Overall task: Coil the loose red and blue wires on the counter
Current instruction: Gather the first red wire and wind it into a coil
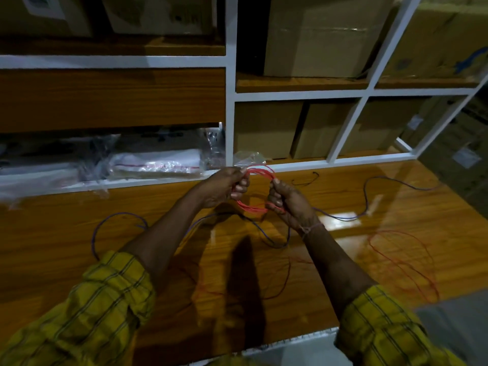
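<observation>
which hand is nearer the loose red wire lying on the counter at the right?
Right. The right hand grips the red coil just left of the loose red wire; the left hand holds the coil's far side, farther away.

Head view, looking forward and down

One wide-angle camera sits close above the surface (pixel 79 249); both forearms enter from the bottom corners, hands meet mid-frame, shelves (pixel 229 101) fill the upper half, bent by the lens.
</observation>
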{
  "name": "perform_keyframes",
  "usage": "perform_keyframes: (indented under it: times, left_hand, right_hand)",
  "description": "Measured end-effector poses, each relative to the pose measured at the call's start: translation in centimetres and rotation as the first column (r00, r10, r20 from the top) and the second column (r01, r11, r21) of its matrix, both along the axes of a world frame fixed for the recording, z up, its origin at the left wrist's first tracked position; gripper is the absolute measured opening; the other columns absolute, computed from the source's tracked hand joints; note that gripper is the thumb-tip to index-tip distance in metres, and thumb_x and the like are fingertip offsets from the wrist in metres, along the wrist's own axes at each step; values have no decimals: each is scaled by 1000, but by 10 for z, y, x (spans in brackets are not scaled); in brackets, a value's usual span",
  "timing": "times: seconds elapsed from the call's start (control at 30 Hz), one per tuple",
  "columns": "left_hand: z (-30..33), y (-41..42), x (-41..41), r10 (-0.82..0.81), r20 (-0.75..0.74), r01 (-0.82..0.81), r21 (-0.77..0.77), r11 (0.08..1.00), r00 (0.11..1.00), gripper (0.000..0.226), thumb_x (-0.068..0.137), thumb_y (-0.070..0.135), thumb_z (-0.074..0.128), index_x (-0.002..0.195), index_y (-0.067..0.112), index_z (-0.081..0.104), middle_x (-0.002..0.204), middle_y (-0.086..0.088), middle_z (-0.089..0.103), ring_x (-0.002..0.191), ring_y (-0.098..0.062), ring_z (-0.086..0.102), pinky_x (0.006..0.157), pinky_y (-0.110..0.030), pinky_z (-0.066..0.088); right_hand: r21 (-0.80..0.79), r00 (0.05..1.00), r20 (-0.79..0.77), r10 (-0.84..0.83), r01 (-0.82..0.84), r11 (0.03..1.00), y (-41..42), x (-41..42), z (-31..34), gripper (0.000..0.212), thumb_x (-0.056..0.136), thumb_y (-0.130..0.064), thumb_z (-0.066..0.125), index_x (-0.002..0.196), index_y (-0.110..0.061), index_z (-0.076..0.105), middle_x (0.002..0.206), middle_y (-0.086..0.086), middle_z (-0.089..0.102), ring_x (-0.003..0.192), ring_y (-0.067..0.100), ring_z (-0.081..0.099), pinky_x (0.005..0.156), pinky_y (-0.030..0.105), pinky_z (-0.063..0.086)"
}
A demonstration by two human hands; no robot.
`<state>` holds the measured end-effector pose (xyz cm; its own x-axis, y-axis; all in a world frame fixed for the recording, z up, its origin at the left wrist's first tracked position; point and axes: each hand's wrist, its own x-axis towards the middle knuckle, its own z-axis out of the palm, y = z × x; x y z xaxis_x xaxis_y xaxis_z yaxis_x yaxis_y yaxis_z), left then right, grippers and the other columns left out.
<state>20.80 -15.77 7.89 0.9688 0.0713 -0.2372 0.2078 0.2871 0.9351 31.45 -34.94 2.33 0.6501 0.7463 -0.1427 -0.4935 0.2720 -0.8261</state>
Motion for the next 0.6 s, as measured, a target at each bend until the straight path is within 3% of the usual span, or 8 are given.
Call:
perform_keyframes:
  times: [0.17, 0.23, 0.3, 0.37, 0.4, 0.47, 0.53, 0.6]
  left_hand:
    - [-16, -16, 16, 90, -20, -84, 200, 976, 996, 31, 111, 26, 42, 86, 10, 49, 74, -6, 48, 58, -12, 40, 41, -18, 32]
    - [-26, -21, 21, 122, -8, -116, 252, 961, 993, 32, 112, 30, 41, 87, 11, 49, 72, -5, 47, 56, -15, 49, 43, -22, 41]
    - [-35, -21, 24, 117, 10, -116, 233, 966, 993, 33, 111, 33, 42, 89, 10, 48, 67, -3, 45, 56, -19, 57, 59, -37, 57]
    - [-41, -22, 25, 104, 17, -105, 156, 982, 994, 33, 110, 35, 45, 90, 10, 48, 62, 1, 41, 54, -22, 53, 74, -52, 59]
    - [-42, -23, 25, 118, 6, -118, 124, 985, 993, 33, 109, 37, 46, 90, 11, 49, 60, 3, 40, 52, -21, 47, 74, -52, 57]
    - [-39, -24, 25, 163, -21, -161, 91, 983, 986, 32, 109, 38, 48, 88, 14, 50, 60, 5, 37, 50, -15, 34, 61, -37, 52]
    - [-36, -24, 27, 208, -45, -203, 92, 975, 977, 33, 109, 39, 47, 85, 16, 48, 62, 4, 33, 49, -11, 27, 45, -22, 36]
    - [-33, -23, 30, 224, -61, -218, 92, 972, 973, 34, 109, 40, 45, 84, 17, 47, 63, 3, 31, 47, -9, 25, 40, -18, 25]
  right_hand:
    - [-67, 995, 18, -100, 101, 993, -6, -8, -19, 31, 110, -21, 42, 80, -16, 49, 62, -2, 31, 44, 8, 32, 43, 21, 35]
    - [-105, 991, 36, -129, 132, 986, -10, -10, -21, 31, 110, -22, 41, 81, -17, 47, 61, -3, 33, 45, 7, 31, 43, 20, 35]
    - [-149, 987, 60, -148, 155, 977, -12, -9, -22, 31, 110, -22, 40, 81, -18, 46, 61, -5, 34, 46, 7, 30, 44, 21, 31]
    - [-195, 985, 87, -149, 164, 967, -14, -6, -22, 30, 110, -23, 42, 81, -17, 47, 62, -5, 33, 47, 8, 30, 48, 25, 26]
    - [-212, 983, 95, -157, 174, 962, -14, -5, -21, 28, 110, -23, 43, 83, -16, 49, 63, -4, 34, 48, 8, 31, 52, 28, 26]
    - [-242, 981, 93, -172, 190, 952, -13, -2, -17, 23, 109, -21, 46, 90, -13, 55, 66, -2, 42, 50, 9, 41, 58, 31, 38]
    - [-246, 987, 65, -148, 160, 956, -13, 2, -11, 15, 108, -17, 48, 98, -10, 57, 71, 1, 53, 58, 13, 55, 68, 34, 55]
    - [-207, 998, 17, -68, 70, 976, -15, 8, -11, 12, 107, -15, 49, 104, -8, 58, 78, 5, 62, 68, 18, 64, 74, 35, 60]
